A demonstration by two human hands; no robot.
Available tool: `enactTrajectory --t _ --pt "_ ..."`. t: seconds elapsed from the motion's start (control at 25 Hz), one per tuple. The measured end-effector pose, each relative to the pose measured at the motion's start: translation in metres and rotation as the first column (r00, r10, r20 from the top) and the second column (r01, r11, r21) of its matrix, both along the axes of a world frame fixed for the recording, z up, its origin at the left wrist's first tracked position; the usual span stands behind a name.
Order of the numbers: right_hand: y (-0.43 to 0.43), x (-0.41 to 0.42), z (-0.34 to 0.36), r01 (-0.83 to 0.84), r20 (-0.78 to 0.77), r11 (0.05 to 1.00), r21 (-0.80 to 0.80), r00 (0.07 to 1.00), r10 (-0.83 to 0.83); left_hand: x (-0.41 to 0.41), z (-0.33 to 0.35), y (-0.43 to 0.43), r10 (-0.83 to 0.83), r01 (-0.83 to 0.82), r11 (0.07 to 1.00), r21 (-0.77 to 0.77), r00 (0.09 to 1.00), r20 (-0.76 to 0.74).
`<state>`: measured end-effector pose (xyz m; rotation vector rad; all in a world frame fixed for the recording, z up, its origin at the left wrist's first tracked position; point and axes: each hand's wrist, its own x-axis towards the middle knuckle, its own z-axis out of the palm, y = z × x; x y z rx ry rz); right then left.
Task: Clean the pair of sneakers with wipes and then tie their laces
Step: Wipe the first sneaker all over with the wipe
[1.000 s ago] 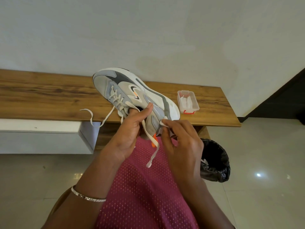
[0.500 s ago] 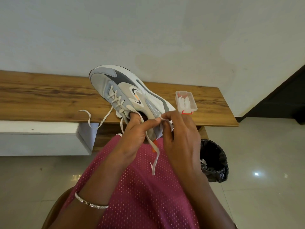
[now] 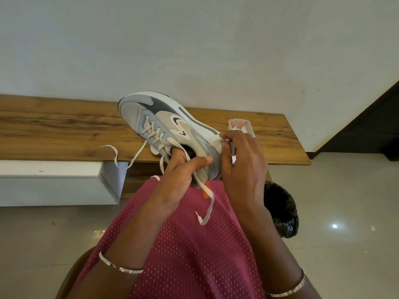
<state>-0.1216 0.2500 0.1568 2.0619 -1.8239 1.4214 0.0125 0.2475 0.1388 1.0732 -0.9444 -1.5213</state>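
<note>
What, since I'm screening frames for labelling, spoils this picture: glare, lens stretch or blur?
Head view: one small glare spot on the floor tiles, right of the black bin bag; head view: light soft and even, no hard shadows; head view: sneaker, left hand and right hand pinching the wipe all sharp; head view: wide-angle stretch swells the forearms toward the bottom edge.

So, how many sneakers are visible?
1: the sneaker, held by the left hand before the bench; the right hand pinches a wipe at its heel. The other is out of view.
</note>
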Motion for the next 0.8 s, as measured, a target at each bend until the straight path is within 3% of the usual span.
enactTrajectory --t 0.12,0.32,0.44,0.8 --pt "-0.001 -0.015 -0.006 -0.027 0.077 0.999 0.020 0.997 0.025 0.008 0.001 -0.002 0.050 -0.050 0.999 -0.004 0.998 -0.045" --pt "0.027 -0.014 -0.023 -0.089 -0.005 0.996 0.011 0.996 0.089 0.011 -0.002 -0.002 0.090 -0.090 0.996 -0.001 0.995 -0.043" --pt "0.032 -0.010 -0.021 -0.072 0.024 0.997 0.011 0.997 0.071 0.011 -0.003 -0.003 0.111 -0.110 0.994 0.011 0.991 -0.080" --pt "-0.008 -0.008 0.010 -0.126 0.112 0.988 0.094 0.987 0.115 0.011 0.000 0.003 0.108 -0.108 0.994 -0.024 0.994 -0.026"
